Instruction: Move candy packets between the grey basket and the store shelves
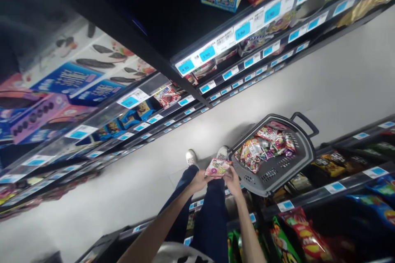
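A small pink and white snack packet [217,167] with ring shapes printed on it is held level above my shoes. My left hand [199,181] grips its left end, fingers closed on the edge. On the opposite end, my right hand [232,177] is closed on the same packet. Just right of my right hand stands a dark grey shopping basket [271,187], its handle pointing away to the upper right. Several shiny snack packets [256,148] in red, white and orange lie inside it, heaped toward the far side.
Tall black shelves [185,86] with blue price tags run along the left and top. Boxed biscuits [89,82] fill part of them. At lower right, another shelf [327,191] carries bagged snacks [305,234]. The pale aisle floor [345,74] stretches between the shelves.
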Demonstrator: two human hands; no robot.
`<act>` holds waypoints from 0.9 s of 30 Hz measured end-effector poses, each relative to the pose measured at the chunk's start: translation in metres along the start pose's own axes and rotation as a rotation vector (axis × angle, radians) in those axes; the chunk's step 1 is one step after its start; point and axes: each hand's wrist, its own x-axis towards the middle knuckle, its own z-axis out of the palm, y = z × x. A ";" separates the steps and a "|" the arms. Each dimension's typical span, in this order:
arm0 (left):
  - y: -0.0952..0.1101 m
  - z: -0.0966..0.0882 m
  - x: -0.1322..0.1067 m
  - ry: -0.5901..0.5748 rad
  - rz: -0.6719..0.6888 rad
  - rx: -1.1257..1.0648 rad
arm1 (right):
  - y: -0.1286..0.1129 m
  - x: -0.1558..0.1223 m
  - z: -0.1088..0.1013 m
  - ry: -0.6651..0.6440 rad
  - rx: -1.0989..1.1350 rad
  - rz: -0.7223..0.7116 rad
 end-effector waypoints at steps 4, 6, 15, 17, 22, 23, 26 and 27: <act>0.027 -0.015 0.000 -0.077 0.071 -0.039 | -0.042 -0.007 0.002 -0.222 0.114 -0.040; 0.044 -0.027 0.004 -0.118 0.083 -0.037 | -0.070 -0.007 -0.004 -0.256 0.136 -0.054; 0.119 -0.038 0.031 -0.380 0.096 0.219 | -0.146 0.017 -0.058 -0.285 -0.125 -0.088; 0.122 -0.029 0.033 -0.400 0.112 0.285 | -0.136 0.025 -0.069 -0.239 -0.167 -0.084; 0.139 -0.040 0.051 -0.178 0.343 0.609 | -0.097 0.035 -0.072 -0.076 -0.158 -0.093; 0.153 -0.052 0.059 -0.092 0.419 0.686 | -0.089 0.035 -0.069 -0.058 -0.154 -0.092; 0.220 -0.095 0.092 0.183 0.685 0.873 | -0.069 0.032 -0.056 -0.050 -0.236 -0.120; 0.248 -0.111 0.105 0.283 0.766 0.930 | -0.062 0.030 -0.051 -0.060 -0.278 -0.140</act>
